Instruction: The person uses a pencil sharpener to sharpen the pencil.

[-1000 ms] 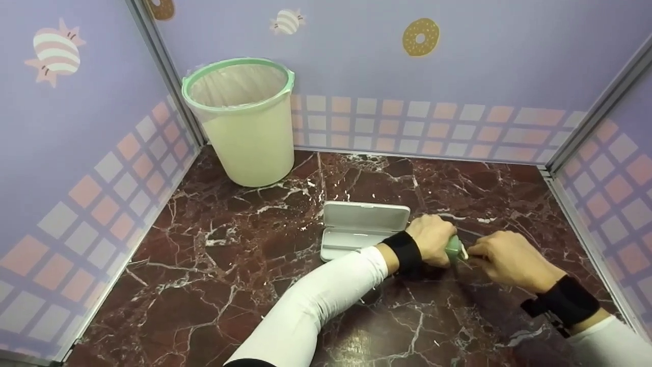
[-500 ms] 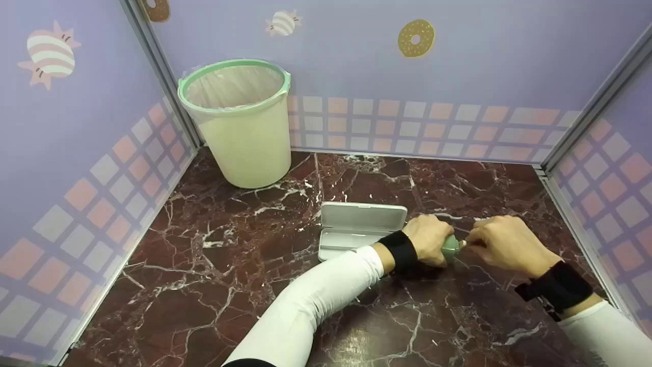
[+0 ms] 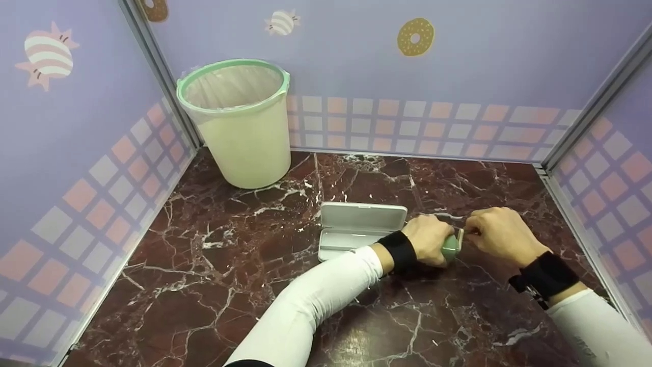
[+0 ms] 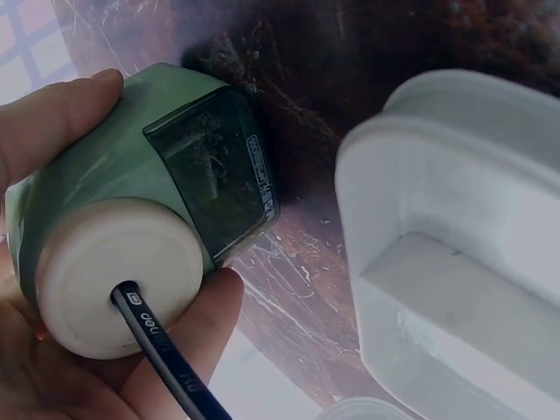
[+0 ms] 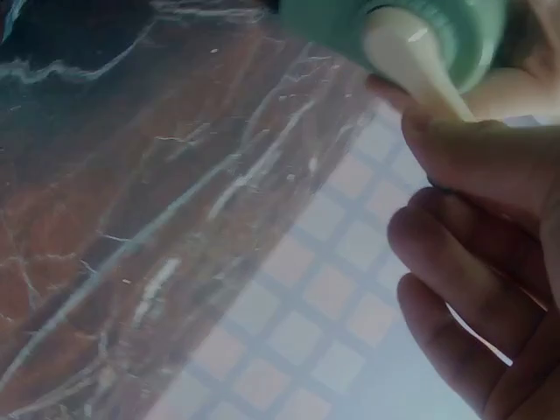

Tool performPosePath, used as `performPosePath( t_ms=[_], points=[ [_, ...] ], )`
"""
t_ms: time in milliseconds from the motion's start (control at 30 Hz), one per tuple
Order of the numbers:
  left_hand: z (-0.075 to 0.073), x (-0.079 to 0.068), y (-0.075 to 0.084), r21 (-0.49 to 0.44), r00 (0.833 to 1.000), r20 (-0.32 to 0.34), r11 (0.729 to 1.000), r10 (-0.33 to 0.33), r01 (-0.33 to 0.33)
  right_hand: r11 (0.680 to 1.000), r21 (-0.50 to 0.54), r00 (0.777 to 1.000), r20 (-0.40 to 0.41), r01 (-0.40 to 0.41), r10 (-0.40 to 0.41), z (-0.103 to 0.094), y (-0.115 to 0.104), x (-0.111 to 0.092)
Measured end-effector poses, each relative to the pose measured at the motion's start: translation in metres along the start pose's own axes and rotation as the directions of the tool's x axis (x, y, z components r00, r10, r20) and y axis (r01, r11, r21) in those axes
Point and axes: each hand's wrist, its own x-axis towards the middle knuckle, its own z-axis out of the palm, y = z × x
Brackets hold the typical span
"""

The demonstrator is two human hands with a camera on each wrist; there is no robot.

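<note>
My left hand (image 3: 427,238) grips a green pencil sharpener (image 4: 114,157) with a cream round front and a dark see-through shavings window. A dark pencil (image 4: 162,354) sticks out of the hole in that front, in the left wrist view. On the sharpener's other side my right hand (image 3: 501,232) pinches the end of the cream crank handle (image 5: 420,66) between thumb and finger. Just left of the sharpener, a white pencil case (image 3: 364,216) lies with its lid raised, partly behind my left wrist.
A pale yellow waste bin (image 3: 249,142) with a green rim and a liner stands at the back left. Patterned panels (image 3: 433,76) close off the back and both sides of the dark red marbled surface (image 3: 214,300). Small white specks lie behind the case.
My right hand has moved up and slightly left, turning the crank handle round. My left hand and the sharpener stay nearly in place.
</note>
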Motion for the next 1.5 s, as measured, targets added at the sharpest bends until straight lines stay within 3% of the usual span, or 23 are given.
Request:
performPosePath(
  t_ms=[267, 433, 833, 1033, 1200, 1500],
  points=[
    [0.0, -0.002, -0.002, 0.01, 1.0, -0.003, 1.0, -0.008, 0.008, 0.998, 0.01, 0.998, 0.012, -0.06, 0.06, 0.025, 0.004, 0.001],
    [0.0, -0.002, -0.002, 0.012, 1.0, -0.004, 1.0, 0.007, -0.007, 0.997, 0.003, 0.991, 0.111, -0.082, 0.081, 0.04, 0.001, -0.006],
    [0.001, -0.002, 0.0, -0.003, 0.999, -0.018, 0.999, -0.04, 0.04, 0.984, 0.119, 0.975, 0.195, -0.131, 0.106, 0.047, -0.01, -0.028],
    [0.0, -0.002, 0.002, -0.005, 0.999, -0.022, 0.999, -0.044, 0.044, 0.987, 0.103, 0.963, 0.251, -0.126, 0.097, 0.037, -0.021, -0.034],
    [-0.002, -0.002, 0.003, 0.0, 0.998, -0.024, 0.998, -0.056, 0.056, 0.994, 0.079, 0.966, 0.253, -0.07, 0.048, 0.028, -0.028, -0.035],
    [-0.002, -0.001, 0.006, 0.017, 0.999, -0.002, 0.999, -0.048, 0.048, 0.994, 0.104, 0.968, 0.251, -0.038, 0.011, -0.001, -0.033, -0.035]
  ],
)
